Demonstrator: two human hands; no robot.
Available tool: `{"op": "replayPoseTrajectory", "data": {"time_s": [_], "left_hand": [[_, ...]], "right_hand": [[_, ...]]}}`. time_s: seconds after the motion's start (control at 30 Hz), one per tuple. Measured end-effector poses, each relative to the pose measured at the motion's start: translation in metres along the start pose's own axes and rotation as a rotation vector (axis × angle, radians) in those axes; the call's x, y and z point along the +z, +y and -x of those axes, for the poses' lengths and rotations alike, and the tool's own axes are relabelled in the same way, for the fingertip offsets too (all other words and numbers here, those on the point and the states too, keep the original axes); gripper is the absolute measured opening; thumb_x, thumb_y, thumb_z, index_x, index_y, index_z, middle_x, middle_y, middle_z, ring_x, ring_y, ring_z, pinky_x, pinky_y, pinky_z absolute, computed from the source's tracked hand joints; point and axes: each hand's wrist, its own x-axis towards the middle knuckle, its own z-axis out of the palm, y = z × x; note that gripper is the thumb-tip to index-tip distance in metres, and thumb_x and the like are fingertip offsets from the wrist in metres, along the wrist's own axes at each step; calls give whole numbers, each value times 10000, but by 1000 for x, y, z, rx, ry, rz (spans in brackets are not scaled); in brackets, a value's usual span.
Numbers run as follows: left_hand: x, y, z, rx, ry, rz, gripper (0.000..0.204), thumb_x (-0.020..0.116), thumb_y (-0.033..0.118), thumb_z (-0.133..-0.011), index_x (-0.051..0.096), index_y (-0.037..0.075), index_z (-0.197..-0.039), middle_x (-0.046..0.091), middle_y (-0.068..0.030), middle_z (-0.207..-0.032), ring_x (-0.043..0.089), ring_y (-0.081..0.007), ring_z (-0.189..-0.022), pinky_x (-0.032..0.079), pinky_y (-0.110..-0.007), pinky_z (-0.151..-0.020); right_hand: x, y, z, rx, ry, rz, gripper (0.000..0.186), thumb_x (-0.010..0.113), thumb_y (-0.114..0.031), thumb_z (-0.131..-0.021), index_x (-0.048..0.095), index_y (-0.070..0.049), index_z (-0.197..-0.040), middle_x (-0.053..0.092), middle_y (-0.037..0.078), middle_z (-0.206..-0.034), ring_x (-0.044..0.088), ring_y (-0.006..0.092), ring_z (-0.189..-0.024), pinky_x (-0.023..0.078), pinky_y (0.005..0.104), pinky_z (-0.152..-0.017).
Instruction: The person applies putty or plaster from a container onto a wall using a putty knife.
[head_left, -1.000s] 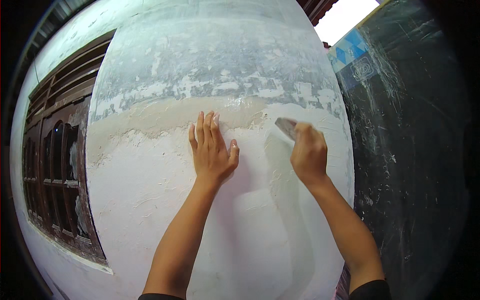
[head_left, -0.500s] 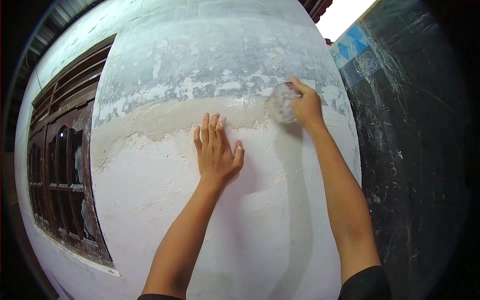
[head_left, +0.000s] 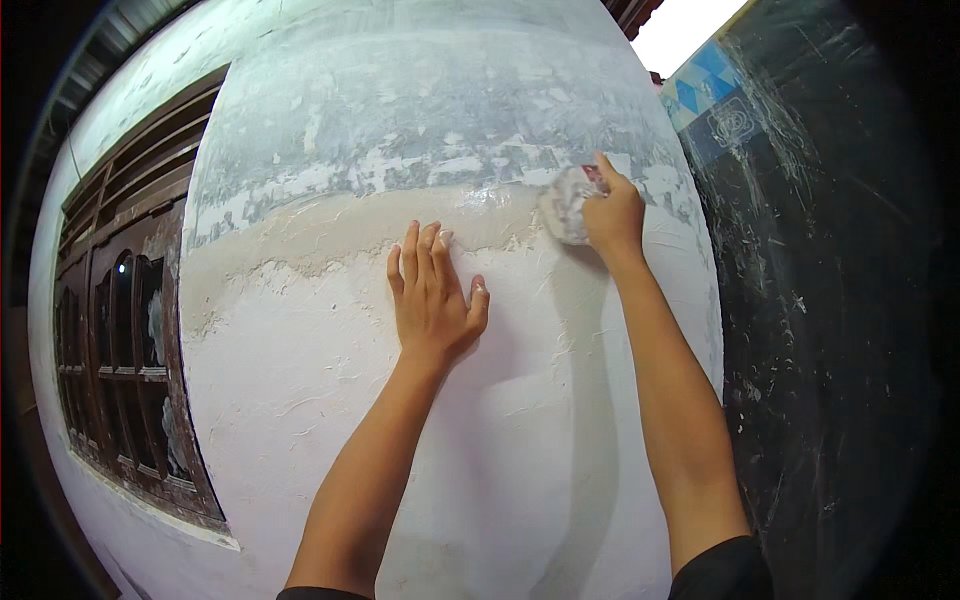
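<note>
A pale wall (head_left: 300,380) fills the middle, with a beige band of filler (head_left: 290,235) across it below a patchy grey upper part (head_left: 420,110). My left hand (head_left: 435,300) rests on the white plaster just at the band's lower edge, fingers spread, with white residue on the fingertips. My right hand (head_left: 615,220) grips a scraper (head_left: 565,200) whose blade is smeared with whitish paste and has a small red part near my fingers. The blade is against the wall at the band's right end, slightly blurred.
A brown wooden window (head_left: 135,310) with slatted top and barred panes is at the left. A dark, scuffed panel (head_left: 820,330) with blue patterned squares (head_left: 705,80) near its top stands at the right. A bright gap and dark roof edge show above it.
My right hand and scraper have moved upward from a second ago, with the blade turning broad side into view. My left hand stays in about the same place on the wall.
</note>
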Motion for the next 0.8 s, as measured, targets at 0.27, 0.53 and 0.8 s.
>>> {"op": "replayPoseTrajectory", "data": {"time_s": [0.27, 0.53, 0.8], "left_hand": [[3, 2, 1, 2, -1, 4, 595, 568, 210, -793, 337, 16, -1306, 396, -166, -1368, 261, -352, -1371, 134, -501, -1122], [3, 2, 1, 1, -6, -16, 592, 569, 208, -790, 342, 15, -1302, 399, -165, -1366, 261, -351, -1372, 132, -499, -1126], [0, 1, 0, 4, -2, -10, 588, 579, 214, -778, 359, 20, -1288, 401, -162, -1368, 266, -352, -1371, 129, -500, -1129]], "right_hand": [[1, 7, -1, 12, 99, 67, 508, 521, -11, -747, 595, -39, -1248, 634, 239, -1075, 597, 349, -1050, 453, 363, -930], [3, 6, 11, 60, 136, -11, 540, 495, 27, -745, 560, -13, -1280, 624, 241, -1115, 595, 358, -1068, 444, 375, -959], [11, -12, 12, 77, 223, 90, 536, 523, 3, -744, 549, 4, -1280, 618, 254, -1048, 594, 372, -1036, 459, 392, -925]]}}
